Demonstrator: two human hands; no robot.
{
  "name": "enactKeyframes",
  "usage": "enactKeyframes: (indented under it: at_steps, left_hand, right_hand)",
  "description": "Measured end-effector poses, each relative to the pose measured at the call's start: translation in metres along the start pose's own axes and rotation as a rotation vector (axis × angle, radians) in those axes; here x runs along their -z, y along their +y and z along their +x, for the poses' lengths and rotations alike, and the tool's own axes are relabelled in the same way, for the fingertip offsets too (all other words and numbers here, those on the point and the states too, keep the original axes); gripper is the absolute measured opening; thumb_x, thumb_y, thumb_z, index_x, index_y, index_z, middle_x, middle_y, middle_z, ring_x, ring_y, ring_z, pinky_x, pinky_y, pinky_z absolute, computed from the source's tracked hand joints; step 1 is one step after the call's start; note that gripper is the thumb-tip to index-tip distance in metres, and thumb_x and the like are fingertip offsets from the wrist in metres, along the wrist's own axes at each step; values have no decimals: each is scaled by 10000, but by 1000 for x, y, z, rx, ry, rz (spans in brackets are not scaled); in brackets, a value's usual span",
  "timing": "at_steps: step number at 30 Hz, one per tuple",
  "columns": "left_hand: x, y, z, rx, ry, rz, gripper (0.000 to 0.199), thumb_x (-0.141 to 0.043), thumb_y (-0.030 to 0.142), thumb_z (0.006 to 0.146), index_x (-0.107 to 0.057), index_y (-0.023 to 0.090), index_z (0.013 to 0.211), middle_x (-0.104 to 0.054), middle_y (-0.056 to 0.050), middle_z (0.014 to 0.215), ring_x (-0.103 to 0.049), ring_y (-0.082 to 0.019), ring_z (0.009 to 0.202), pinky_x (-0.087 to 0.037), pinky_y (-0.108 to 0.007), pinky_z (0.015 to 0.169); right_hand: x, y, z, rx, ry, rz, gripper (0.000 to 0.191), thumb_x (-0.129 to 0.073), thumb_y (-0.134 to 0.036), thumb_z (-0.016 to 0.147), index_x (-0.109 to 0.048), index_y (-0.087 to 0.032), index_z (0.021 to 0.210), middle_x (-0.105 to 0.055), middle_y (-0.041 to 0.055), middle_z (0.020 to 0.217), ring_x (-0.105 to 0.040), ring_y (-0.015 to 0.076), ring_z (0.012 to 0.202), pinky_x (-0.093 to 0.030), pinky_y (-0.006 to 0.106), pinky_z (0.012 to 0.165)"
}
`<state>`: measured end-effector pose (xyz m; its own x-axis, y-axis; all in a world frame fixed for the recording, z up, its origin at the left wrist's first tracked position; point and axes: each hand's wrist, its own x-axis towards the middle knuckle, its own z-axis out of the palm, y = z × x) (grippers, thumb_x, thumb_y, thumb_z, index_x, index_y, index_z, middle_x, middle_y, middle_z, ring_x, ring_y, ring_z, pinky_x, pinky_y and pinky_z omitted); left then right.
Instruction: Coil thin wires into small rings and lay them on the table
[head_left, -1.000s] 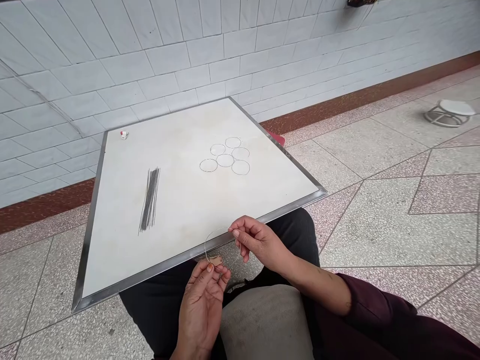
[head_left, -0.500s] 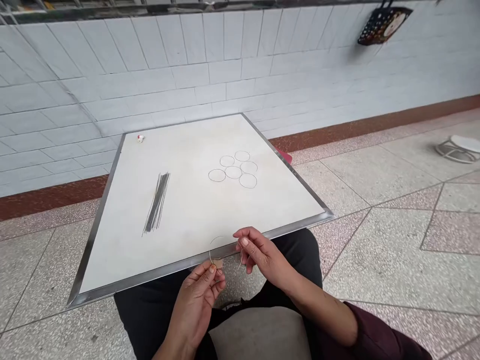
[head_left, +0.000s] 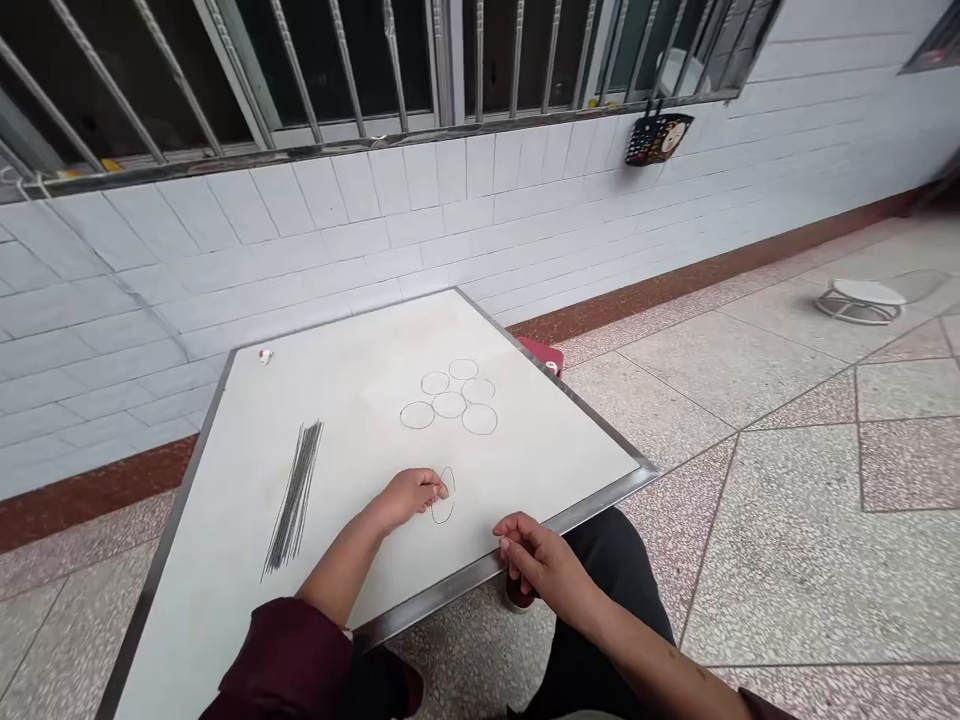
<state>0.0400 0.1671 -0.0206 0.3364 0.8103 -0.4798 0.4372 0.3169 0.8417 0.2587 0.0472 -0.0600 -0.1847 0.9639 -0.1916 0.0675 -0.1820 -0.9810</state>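
My left hand (head_left: 412, 495) reaches out over the white table and pinches a thin wire ring (head_left: 454, 492). The ring is tilted and looks like a narrow oval from here. Beyond it, several wire rings (head_left: 448, 405) lie flat in a cluster, edges close together. To the left of my left hand rests a bundle of straight dark wires (head_left: 294, 495). My right hand (head_left: 541, 560) hovers at the near edge of the table, its fingers curled and thumb close to the index finger. Whether anything small is between those fingers is hidden.
The metal-edged white table (head_left: 570, 440) stands by a tiled wall with a barred window (head_left: 337, 70). A small red-and-white object (head_left: 266, 356) sits at its far left corner. A red stool (head_left: 541, 354) is behind it, a white round stool (head_left: 861, 298) on the right, and a dark basket (head_left: 657, 138) hangs above.
My left hand has moved from the near edge forward over the table with the wire ring. My right hand has let go of the ring and stays near the edge. The view has tilted up.
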Motion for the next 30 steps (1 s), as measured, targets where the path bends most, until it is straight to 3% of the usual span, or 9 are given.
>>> enactKeyframes:
  at_steps: [4,9,18,22,27,30]
  left_hand:
    - [4,16,26,-34,-16,108,363,-599,342,909,-576,182,1233,-600,-108,1245,-623,-247,1024,-541,-464,840]
    - [7,23,41,-45,90,302,359,-598,344,909,-579,181,1228,-604,-106,1238,-625,-245,1018,-542,-460,836]
    - [-21,23,52,-105,371,694,325,-579,339,921,-590,205,1217,-596,-107,1261,-618,-237,1029,-536,-454,855]
    - [-16,20,57,-155,468,725,331,-578,345,919,-588,192,1213,-607,-108,1230,-619,-240,1017,-530,-459,852]
    - [-14,7,46,-279,579,664,410,-425,304,954,-512,177,1334,-622,-154,1156,-585,-292,1083,-487,-446,862]
    - [-20,-9,34,-366,601,623,543,-551,348,880,-456,185,1389,-581,-161,1272,-495,-322,1219,-420,-484,977]
  right_hand:
    - [6,8,10,-34,-8,30,306,-565,-480,834,-519,-204,958,-471,-50,659,-461,93,519,-389,198,435]
    - [9,15,19,-31,-8,50,227,-571,-399,846,-532,-194,935,-468,-48,665,-484,91,538,-405,187,441]
    - [15,19,27,-74,4,46,152,-554,-295,854,-552,-194,968,-497,-43,707,-512,81,526,-420,164,400]
    - [14,20,27,-77,1,40,156,-562,-301,850,-558,-199,968,-498,-47,714,-519,78,526,-423,160,396]
    - [14,21,27,-73,5,29,163,-553,-331,869,-555,-203,971,-510,-41,719,-519,83,521,-404,164,389]
    - [21,16,33,44,66,-116,135,-527,-319,898,-576,-212,965,-546,-21,722,-538,113,579,-459,220,482]
